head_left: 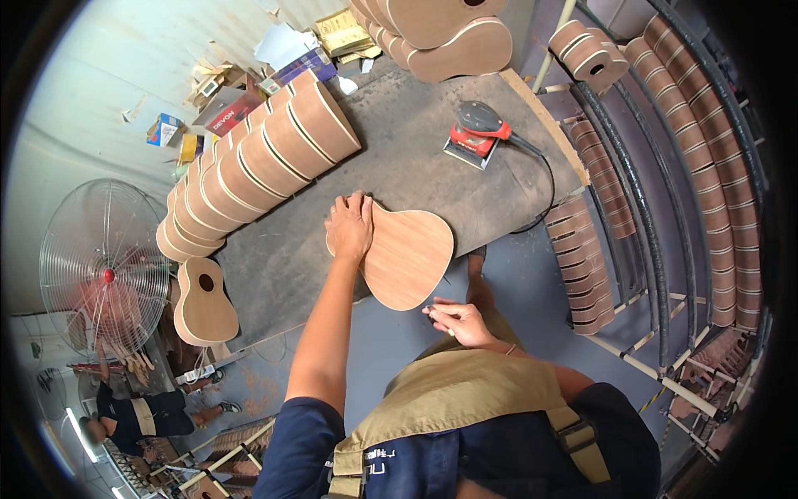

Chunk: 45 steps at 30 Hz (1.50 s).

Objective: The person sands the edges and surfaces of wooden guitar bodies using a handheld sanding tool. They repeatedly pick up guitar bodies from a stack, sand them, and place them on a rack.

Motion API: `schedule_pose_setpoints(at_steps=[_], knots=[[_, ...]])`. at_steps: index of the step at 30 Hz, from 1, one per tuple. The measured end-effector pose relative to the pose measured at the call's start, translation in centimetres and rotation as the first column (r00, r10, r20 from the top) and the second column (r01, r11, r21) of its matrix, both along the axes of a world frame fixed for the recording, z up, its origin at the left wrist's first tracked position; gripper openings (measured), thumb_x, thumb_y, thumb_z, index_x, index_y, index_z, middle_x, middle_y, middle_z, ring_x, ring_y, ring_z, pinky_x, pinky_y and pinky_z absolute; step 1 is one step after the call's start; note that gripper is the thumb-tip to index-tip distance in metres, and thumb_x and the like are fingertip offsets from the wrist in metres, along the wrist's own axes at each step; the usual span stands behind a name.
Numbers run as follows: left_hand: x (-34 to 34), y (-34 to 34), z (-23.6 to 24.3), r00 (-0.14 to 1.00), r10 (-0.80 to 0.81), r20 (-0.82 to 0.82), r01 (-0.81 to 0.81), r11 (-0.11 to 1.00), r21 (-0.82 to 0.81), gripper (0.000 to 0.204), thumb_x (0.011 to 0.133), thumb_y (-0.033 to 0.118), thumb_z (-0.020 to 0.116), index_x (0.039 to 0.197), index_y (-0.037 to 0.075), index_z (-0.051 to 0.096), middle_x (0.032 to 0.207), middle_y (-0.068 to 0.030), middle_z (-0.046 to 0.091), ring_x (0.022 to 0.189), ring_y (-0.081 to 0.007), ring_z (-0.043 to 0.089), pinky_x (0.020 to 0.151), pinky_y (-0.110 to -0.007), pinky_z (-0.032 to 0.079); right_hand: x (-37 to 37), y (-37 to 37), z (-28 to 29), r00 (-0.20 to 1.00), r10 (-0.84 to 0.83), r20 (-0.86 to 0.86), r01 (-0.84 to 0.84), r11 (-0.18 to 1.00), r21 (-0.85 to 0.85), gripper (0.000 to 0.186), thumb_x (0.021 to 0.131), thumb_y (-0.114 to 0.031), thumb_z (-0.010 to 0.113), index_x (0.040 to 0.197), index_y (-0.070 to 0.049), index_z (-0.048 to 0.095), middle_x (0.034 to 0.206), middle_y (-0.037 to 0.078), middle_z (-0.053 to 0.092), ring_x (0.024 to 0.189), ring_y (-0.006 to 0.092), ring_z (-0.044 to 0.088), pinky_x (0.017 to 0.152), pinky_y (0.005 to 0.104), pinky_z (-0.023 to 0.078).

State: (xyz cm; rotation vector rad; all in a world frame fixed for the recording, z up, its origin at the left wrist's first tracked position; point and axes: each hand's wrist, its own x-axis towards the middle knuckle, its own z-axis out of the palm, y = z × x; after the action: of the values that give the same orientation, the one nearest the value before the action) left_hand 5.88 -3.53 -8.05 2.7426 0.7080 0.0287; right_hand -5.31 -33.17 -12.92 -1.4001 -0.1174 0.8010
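A small guitar-shaped wooden body point(409, 256), ukulele-like, lies with its pale flat face up at the table's near edge. Its wide rounded end juts out past that edge. My left hand point(350, 226) grips the narrower end, fingers curled over it from above. Just off the wide end, toward me, my right hand point(462, 323) is closed in a pinch. A small dark thing point(429, 310) pokes out between its thumb and fingers, too small to name. That hand is apart from the wood.
A long row of stacked bodies point(249, 170) covers the table's left side, with one body with a soundhole point(205, 303) nearby. A red-and-black sander point(478, 133) with a cord sits at the far right. Racks point(640, 208) stand right, a fan point(104, 262) left, and another person point(137, 416) is in the background.
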Motion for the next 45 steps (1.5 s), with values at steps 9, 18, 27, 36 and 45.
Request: schedule_pose_setpoints(at_steps=[9,18,27,36,45], knots=[[-6.9,-0.7,2.9,0.973,0.17,-0.153,-0.205,0.947,-0.246,0.087,0.078,0.076,0.077,0.112,-0.002,0.055,0.119,-0.0275,0.059,0.109,-0.0465,0.063,0.092,-0.053,0.052,20.9,0.9,1.0,0.943,-0.03,0.33,0.096,0.978,-0.186,0.034,0.104,-0.016,0.069,0.129,0.008,0.071,0.125,0.016,0.077,0.112,0.0144,0.071,0.099,0.0321,0.056],[-6.7,-4.8,-0.1,0.976,0.212,0.042,-0.173,0.884,-0.435,0.086,0.06,0.061,0.097,0.104,0.001,0.056,0.106,-0.0203,0.067,0.101,-0.0398,0.065,0.088,-0.05,0.053,34.3,16.1,1.4,0.399,0.587,0.704,-0.627,0.735,-0.257,0.022,0.1,-0.019,0.071,0.118,-0.011,0.082,0.105,0.01,0.073,0.098,0.0249,0.069,0.09,0.0362,0.054],[-6.7,-4.9,-1.6,0.966,0.246,0.081,-0.192,0.891,-0.411,0.084,0.058,0.06,0.098,0.097,-0.001,0.057,0.101,-0.0216,0.068,0.099,-0.041,0.065,0.086,-0.05,0.053,28.9,3.4,-1.6,0.676,0.347,0.65,-0.238,0.938,-0.253,0.022,0.1,-0.02,0.072,0.117,-0.009,0.082,0.091,0.01,0.068,0.083,0.0222,0.065,0.077,0.0337,0.051],[-6.5,-4.9,-0.2,0.98,0.176,0.09,-0.129,0.913,-0.386,0.077,0.067,0.056,0.096,0.099,-0.001,0.056,0.102,-0.0212,0.07,0.094,-0.0355,0.068,0.085,-0.046,0.054,12.1,4.6,-0.4,0.641,-0.422,0.641,0.595,0.801,-0.067,0.023,0.104,-0.01,0.068,0.123,-0.003,0.078,0.099,0.01,0.069,0.088,0.0195,0.066,0.08,0.0312,0.053],[-7.0,-4.9,-1.0,0.974,0.173,0.15,-0.099,0.909,-0.405,0.082,0.066,0.064,0.094,0.1,-0.002,0.059,0.106,-0.0245,0.069,0.1,-0.0417,0.068,0.087,-0.051,0.053,5.4,6.3,-1.2,0.693,-0.34,0.635,0.443,0.897,-0.002,0.021,0.1,-0.004,0.067,0.118,-0.002,0.078,0.089,0.012,0.066,0.081,0.0251,0.065,0.075,0.0339,0.052]])
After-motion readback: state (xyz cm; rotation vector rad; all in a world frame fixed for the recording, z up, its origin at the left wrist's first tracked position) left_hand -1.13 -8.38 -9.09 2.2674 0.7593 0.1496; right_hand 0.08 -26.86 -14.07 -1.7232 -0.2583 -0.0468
